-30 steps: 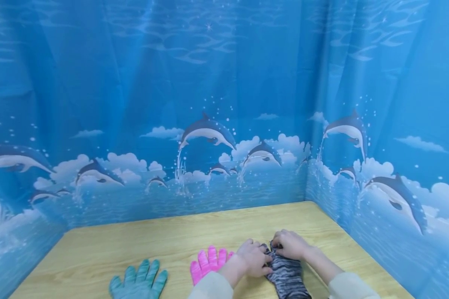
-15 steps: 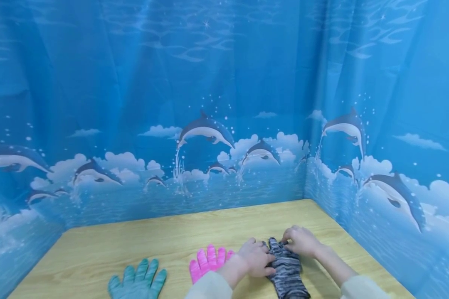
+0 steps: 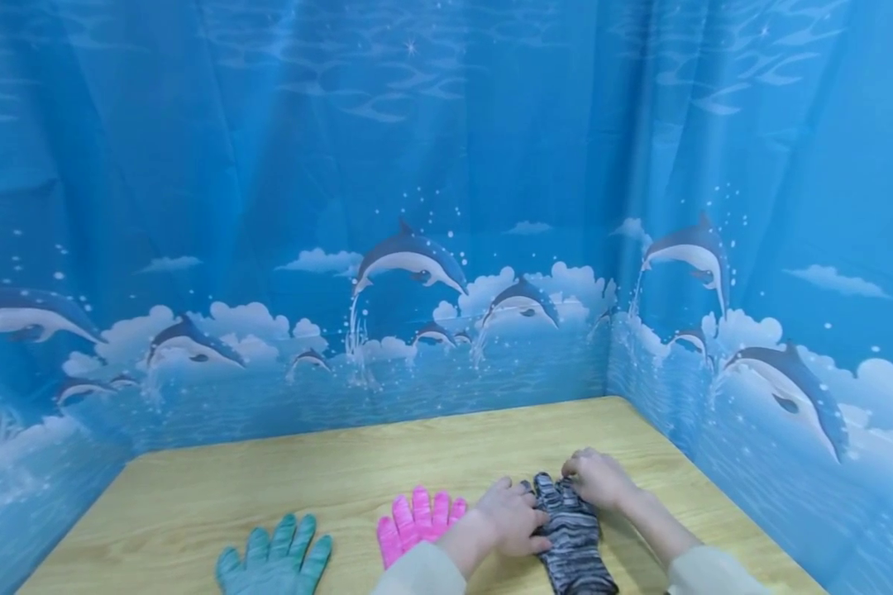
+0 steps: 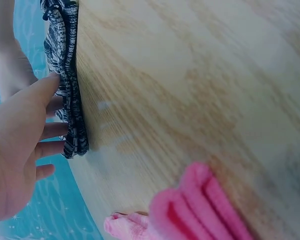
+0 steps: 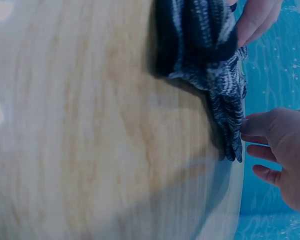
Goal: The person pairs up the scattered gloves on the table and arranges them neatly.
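Observation:
A black-and-white striped knit glove (image 3: 571, 537) lies on the wooden table with its fingers pointing to the far edge. My left hand (image 3: 508, 516) rests along the glove's left side; in the left wrist view, its thumb (image 4: 47, 89) touches the knit and its other fingers are fairly straight. At the far right of the glove, my right hand (image 3: 601, 479) pinches one of its fingertips. The right wrist view shows that thumb (image 5: 257, 124) against the glove's edge. A pink glove (image 3: 417, 521) lies left of my left hand, partly hidden by my forearm.
A green glove (image 3: 274, 555) lies farther left, its lower part cut off by the frame. The wooden table (image 3: 327, 463) ends at blue curtains (image 3: 305, 207) printed with dolphins, behind and to the right.
My right hand has shifted right and slightly away along the striped glove's fingertips, uncovering one of its middle fingers. My left hand has stayed nearly in place.

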Tool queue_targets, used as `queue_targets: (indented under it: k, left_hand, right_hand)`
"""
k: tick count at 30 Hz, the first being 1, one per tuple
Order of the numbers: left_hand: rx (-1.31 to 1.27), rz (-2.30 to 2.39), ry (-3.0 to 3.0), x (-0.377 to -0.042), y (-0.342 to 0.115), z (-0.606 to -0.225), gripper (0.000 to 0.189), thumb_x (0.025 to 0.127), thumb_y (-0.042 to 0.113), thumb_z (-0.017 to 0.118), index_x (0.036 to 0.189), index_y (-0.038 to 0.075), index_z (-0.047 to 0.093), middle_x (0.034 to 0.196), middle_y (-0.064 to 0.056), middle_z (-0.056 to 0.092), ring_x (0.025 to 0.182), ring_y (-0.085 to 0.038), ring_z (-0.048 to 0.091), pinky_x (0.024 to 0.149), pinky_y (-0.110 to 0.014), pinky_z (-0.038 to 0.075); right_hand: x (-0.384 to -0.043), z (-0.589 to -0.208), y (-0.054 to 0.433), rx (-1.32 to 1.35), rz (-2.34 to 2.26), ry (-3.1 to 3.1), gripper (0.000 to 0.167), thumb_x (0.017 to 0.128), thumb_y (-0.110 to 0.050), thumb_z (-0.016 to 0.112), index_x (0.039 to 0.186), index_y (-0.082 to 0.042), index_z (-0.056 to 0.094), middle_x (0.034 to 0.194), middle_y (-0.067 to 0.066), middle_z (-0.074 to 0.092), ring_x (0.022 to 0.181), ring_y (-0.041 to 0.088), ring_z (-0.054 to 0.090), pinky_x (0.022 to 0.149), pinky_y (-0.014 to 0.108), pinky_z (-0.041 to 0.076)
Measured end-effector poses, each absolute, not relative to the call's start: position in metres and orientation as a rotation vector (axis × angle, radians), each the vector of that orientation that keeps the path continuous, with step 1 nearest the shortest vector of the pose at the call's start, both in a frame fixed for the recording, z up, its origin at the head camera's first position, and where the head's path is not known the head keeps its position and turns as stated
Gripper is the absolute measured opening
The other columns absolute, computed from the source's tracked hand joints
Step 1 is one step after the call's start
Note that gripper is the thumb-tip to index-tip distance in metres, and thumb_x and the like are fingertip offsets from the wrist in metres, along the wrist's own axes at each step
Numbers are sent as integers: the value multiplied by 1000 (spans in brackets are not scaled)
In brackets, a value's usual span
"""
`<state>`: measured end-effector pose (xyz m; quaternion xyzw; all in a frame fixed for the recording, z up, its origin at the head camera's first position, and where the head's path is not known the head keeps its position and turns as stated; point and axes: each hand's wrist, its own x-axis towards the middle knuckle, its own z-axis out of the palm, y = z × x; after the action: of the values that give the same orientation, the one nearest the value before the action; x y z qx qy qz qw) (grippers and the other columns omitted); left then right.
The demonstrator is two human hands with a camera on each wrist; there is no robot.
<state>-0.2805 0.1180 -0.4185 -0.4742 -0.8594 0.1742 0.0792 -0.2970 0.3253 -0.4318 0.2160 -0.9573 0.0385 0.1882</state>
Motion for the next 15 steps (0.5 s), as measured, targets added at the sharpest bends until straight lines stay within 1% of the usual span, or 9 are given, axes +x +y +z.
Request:
queue_targets:
  k: [3, 6, 9, 11, 15]
  left_hand:
    - [-1416, 532, -2566, -282, 119, -420, 45, 89, 62, 38, 126, 41, 53, 125, 15, 53, 120, -9, 44, 97, -32, 34]
    - [-1413, 530, -2578, -282, 119, -421, 46, 89, 62, 36, 126, 41, 53, 126, 15, 53, 120, -8, 44, 98, -31, 33]
    - [-1416, 508, -2612, -283, 118, -422, 47, 90, 63, 33, 127, 41, 52, 128, 15, 51, 122, -8, 42, 100, -32, 32]
    - [-1418, 494, -2632, -284, 118, -422, 49, 90, 63, 31, 128, 40, 51, 129, 15, 51, 123, -8, 42, 101, -32, 32]
    - [-1424, 487, -2640, -285, 119, -423, 49, 91, 63, 30, 128, 40, 51, 130, 16, 50, 124, -8, 40, 101, -32, 31]
  right_hand:
    - [-298, -433, 326, 628, 86, -2679, 13, 66, -4, 70, 78, -10, 68, 73, -1, 60, 69, 21, 56, 59, 35, 46]
    - [-299, -435, 326, 651, 79, -2650, 9, 68, -6, 71, 72, -11, 65, 69, -3, 57, 64, 18, 53, 54, 33, 44]
    - [-302, -435, 327, 665, 99, -2624, 11, 68, -7, 71, 69, -14, 63, 66, -6, 55, 62, 16, 52, 53, 31, 42]
    - [-303, -435, 329, 667, 125, -2624, 12, 69, -6, 71, 69, -15, 63, 67, -7, 56, 63, 15, 53, 55, 31, 43]
    - [-304, -432, 331, 668, 226, -2693, 12, 71, -4, 71, 73, -15, 66, 71, -8, 60, 69, 15, 56, 62, 33, 46]
